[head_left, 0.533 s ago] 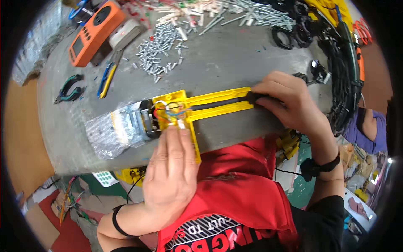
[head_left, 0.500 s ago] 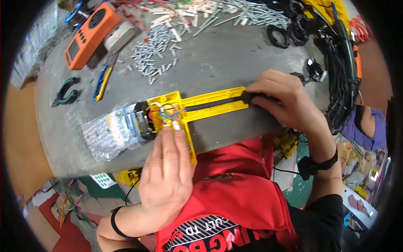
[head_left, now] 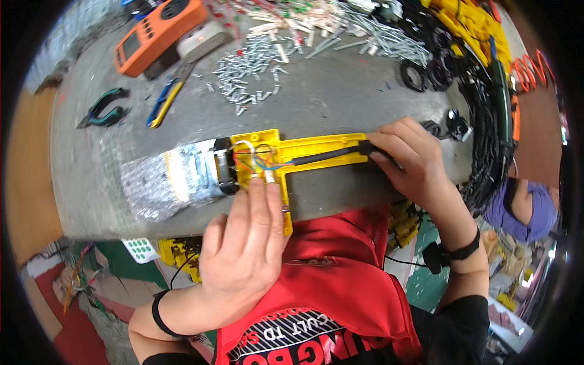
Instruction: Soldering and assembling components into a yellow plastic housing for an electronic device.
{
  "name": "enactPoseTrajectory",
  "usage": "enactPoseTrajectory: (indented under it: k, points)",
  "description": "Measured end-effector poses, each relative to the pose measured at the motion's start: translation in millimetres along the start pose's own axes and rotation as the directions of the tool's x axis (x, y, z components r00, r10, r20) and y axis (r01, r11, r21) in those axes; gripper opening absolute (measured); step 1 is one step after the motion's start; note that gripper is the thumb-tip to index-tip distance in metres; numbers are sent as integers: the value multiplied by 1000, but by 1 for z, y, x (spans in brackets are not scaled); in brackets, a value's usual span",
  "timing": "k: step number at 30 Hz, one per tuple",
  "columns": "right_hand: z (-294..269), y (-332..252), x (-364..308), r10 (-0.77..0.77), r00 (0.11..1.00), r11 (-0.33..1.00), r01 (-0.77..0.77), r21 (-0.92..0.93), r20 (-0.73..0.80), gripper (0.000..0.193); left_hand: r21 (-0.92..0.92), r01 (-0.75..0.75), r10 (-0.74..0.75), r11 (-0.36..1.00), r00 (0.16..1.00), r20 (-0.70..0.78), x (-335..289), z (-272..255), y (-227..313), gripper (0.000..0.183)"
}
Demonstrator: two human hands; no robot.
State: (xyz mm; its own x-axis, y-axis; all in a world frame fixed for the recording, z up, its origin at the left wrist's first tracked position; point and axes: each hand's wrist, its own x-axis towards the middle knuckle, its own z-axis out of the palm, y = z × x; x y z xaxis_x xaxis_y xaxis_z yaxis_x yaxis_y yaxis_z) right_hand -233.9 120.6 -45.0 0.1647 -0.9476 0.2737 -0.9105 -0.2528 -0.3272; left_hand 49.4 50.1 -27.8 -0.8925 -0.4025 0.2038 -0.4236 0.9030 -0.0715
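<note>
One open yellow housing (head_left: 321, 146) shows wires (head_left: 265, 165), seemingly white, red and blue.

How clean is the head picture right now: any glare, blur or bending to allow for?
Head view: glare whitens part of the bubble wrap; the same view bows the table's left edge and blackens at the corners; the wires in the yellow housing look slightly soft there.

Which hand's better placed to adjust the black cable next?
Right hand, likely: it holds the cable at the end of the yellow handle; the left hand is by the wires.
</note>
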Motion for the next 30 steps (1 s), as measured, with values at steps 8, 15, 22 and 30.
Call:
enactPoseTrajectory:
  k: [8, 15, 22, 30]
  points:
    - [6, -57, 50, 4, 994, 983, -24, 183, 108, 30, -120, 12, -12, 993, 1000, 0, -8, 7, -4, 50]
    - [41, -61, 65, -34, 999, 919, 32, 393, -2, 26, -108, 22, -23, 994, 1000, -8, -12, 7, -3, 51]
    - [38, -70, 78, -34, 996, 965, 10, 262, 85, 26, -28, -2, 1, 1000, 999, -40, -8, 11, -1, 43]
    - [31, -62, 100, -170, 938, 951, 76, 298, 304, 14, -3, 35, -35, 999, 999, 33, -4, 4, 1, 40]
